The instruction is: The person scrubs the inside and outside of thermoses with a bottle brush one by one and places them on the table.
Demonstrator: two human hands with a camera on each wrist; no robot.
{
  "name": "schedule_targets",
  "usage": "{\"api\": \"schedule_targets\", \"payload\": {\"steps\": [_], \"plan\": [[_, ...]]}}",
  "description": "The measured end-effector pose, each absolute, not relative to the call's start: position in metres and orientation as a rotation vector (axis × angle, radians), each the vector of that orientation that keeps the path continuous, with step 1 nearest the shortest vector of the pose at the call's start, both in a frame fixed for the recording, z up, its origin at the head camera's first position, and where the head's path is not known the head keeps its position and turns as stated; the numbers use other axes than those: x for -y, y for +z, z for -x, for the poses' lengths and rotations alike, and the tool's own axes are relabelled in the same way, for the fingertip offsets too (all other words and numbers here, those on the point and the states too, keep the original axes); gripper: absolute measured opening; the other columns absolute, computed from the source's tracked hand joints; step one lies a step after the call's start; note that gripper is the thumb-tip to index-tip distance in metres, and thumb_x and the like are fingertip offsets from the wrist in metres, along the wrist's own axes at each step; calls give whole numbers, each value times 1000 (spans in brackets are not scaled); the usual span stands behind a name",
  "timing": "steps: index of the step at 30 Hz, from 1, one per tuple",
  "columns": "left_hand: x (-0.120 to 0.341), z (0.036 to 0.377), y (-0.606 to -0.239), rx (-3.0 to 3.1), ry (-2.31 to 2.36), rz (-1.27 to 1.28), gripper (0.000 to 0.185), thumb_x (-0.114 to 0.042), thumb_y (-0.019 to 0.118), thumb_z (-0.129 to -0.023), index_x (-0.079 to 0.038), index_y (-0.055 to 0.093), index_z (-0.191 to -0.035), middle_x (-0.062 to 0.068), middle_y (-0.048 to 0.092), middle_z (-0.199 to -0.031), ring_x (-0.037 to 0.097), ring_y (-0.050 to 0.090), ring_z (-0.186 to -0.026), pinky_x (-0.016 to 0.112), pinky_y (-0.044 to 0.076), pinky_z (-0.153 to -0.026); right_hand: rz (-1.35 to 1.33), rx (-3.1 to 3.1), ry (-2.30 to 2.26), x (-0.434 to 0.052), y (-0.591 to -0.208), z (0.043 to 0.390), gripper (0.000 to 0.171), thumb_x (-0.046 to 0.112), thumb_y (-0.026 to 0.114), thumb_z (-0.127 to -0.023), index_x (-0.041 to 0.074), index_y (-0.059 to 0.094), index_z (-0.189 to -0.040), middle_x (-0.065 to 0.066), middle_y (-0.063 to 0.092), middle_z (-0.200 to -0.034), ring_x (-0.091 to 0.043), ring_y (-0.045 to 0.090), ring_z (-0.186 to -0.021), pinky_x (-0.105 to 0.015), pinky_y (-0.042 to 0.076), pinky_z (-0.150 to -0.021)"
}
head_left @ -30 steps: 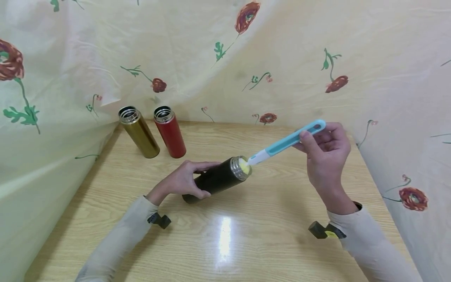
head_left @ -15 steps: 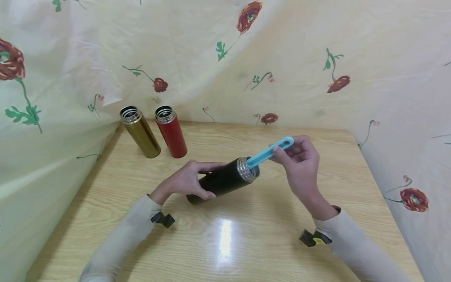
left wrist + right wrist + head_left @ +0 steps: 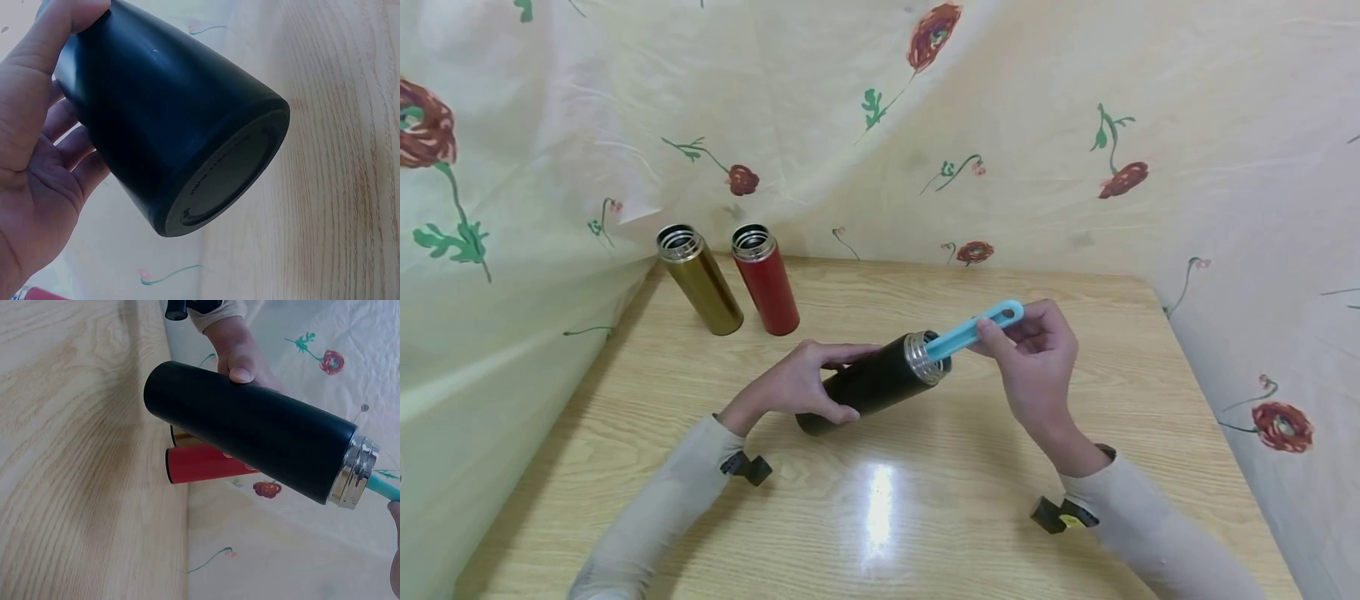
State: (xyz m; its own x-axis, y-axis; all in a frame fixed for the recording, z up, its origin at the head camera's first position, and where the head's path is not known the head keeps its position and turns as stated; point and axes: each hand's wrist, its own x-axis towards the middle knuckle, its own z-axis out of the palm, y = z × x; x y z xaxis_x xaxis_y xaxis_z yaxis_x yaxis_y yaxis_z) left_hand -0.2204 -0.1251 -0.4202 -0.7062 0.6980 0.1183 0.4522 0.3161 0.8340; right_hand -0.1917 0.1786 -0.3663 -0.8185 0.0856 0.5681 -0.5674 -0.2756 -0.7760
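Note:
My left hand (image 3: 797,385) grips a black flask (image 3: 871,386) by its lower body and holds it tilted, base near the wooden table (image 3: 925,500) and steel mouth raised to the right. In the left wrist view the flask's round base (image 3: 225,175) faces the camera and my left hand (image 3: 37,156) wraps round its body. My right hand (image 3: 1030,350) pinches the turquoise handle of a bottle brush (image 3: 976,328); the brush head is hidden inside the flask. The right wrist view shows the black flask (image 3: 250,431) from the side with the brush handle (image 3: 382,486) leaving its steel neck.
A gold flask (image 3: 700,280) and a red flask (image 3: 766,278) stand open-mouthed at the back left of the table; the red flask (image 3: 206,464) shows behind the black one in the right wrist view. Floral cloth (image 3: 880,125) hangs close behind and on both sides.
My right hand has pushed the brush down into the black flask; a second ago its yellow head sat at the mouth, now only the handle shows. The left hand's grip on the flask is unchanged.

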Motion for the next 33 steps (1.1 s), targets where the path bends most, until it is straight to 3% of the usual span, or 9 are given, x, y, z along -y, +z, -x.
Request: {"api": "schedule_targets", "payload": {"steps": [33], "plan": [[133, 220, -429, -2297, 1319, -1073, 85, -19, 89, -75, -20, 51, -151, -5, 58, -146, 14, 62, -122, 40, 54, -102, -575, 1396, 2182, -196, -350, 192, 13, -19, 62, -89, -14, 56, -99, -19, 70, -88, -24, 74, -77, -38, 62, -68]]}}
